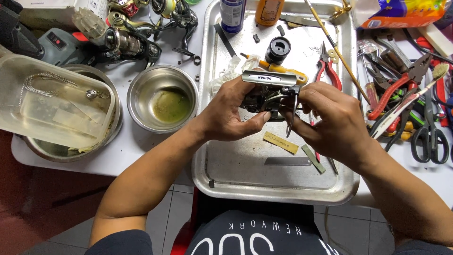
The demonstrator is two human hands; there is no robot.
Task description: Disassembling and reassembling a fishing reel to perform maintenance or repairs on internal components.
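Note:
I hold a small dark fishing reel body (270, 94) with a silver foot over a metal tray (245, 174). My left hand (231, 115) grips it from the left, thumb lying along its underside. My right hand (332, 120) holds its right side, fingers by a thin metal bail wire (293, 111) that hangs down from the reel. A black round spool (277, 50) and a yellow-handled tool (288, 71) lie on the tray just beyond the reel.
A steel bowl (163, 98) with greenish liquid sits left of the tray, beside a clear plastic tub (52, 101) and several other reels (137, 33). Red pliers (325, 71), scissors (429, 137) and other hand tools crowd the right. Bottles (233, 14) stand at the tray's far end.

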